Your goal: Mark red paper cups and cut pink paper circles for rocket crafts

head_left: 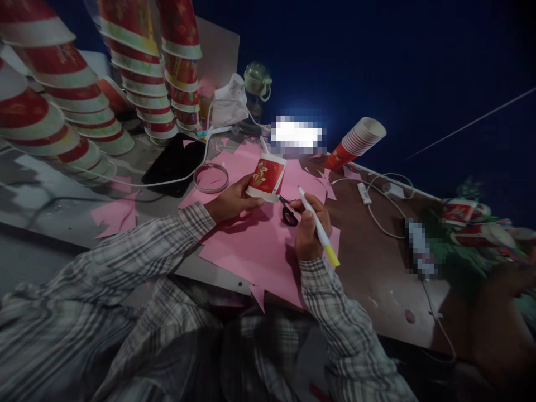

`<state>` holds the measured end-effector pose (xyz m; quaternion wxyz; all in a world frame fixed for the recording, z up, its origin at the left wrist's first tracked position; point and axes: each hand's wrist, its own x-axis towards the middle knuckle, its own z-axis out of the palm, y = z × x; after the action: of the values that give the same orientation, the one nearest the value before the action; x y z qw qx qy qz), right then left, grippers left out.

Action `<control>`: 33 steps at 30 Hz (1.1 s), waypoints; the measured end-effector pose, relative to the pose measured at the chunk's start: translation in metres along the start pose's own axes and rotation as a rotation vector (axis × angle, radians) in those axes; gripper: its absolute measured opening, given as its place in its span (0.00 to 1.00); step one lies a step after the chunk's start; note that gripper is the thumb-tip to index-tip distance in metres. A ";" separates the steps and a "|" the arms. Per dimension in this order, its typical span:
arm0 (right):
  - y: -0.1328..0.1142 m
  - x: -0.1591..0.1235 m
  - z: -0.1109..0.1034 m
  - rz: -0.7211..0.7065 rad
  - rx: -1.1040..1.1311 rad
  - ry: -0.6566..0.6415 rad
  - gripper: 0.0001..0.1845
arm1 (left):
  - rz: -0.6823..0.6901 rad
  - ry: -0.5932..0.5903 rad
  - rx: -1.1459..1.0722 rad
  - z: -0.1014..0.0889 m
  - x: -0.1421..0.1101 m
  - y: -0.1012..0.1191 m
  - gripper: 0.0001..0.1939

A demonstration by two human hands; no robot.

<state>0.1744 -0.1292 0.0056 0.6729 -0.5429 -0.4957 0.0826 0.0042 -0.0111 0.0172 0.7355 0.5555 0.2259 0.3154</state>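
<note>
My left hand (237, 201) is closed around a red and white paper cup (267, 176) with a gold flower print, its wide rim toward me. A white marker pen (315, 220) with a yellow end is gripped in my right hand (312, 223), its tip pointing up toward the cup. Dark-handled scissors (290, 215) lie between the two hands, partly hidden by the cup and my right fingers. Pink paper sheets (251, 257) spread over the table beneath both hands.
Tall stacks of red and white cups (144, 84) rise at left. A shorter cup stack (355, 142) leans at back right. Also around are a black tablet-like object (176, 164), a tape roll (211, 178), a lidded bottle (256, 84), and a white cable (385, 226).
</note>
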 end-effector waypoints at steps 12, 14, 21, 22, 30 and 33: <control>0.018 -0.001 0.001 0.120 0.173 -0.061 0.23 | 0.038 0.070 -0.019 -0.002 0.000 -0.003 0.27; 0.017 -0.001 0.001 0.126 0.207 -0.069 0.23 | 0.049 0.059 -0.008 -0.002 0.000 -0.004 0.27; 0.021 -0.003 0.002 0.121 0.217 -0.107 0.23 | 0.067 0.005 -0.032 -0.001 0.000 -0.005 0.31; 0.021 -0.003 0.002 0.122 0.219 -0.117 0.23 | 0.071 -0.005 -0.030 -0.001 0.000 -0.005 0.31; 0.009 0.000 0.000 0.181 0.078 -0.039 0.26 | 0.098 0.085 -0.092 -0.009 0.005 -0.007 0.30; 0.008 0.000 -0.001 0.103 -0.046 -0.100 0.25 | 0.149 0.134 -0.100 -0.011 0.007 -0.005 0.27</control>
<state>0.1783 -0.1271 -0.0008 0.6296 -0.5779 -0.5021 0.1327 0.0024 0.0003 0.0092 0.7202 0.5110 0.2166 0.4164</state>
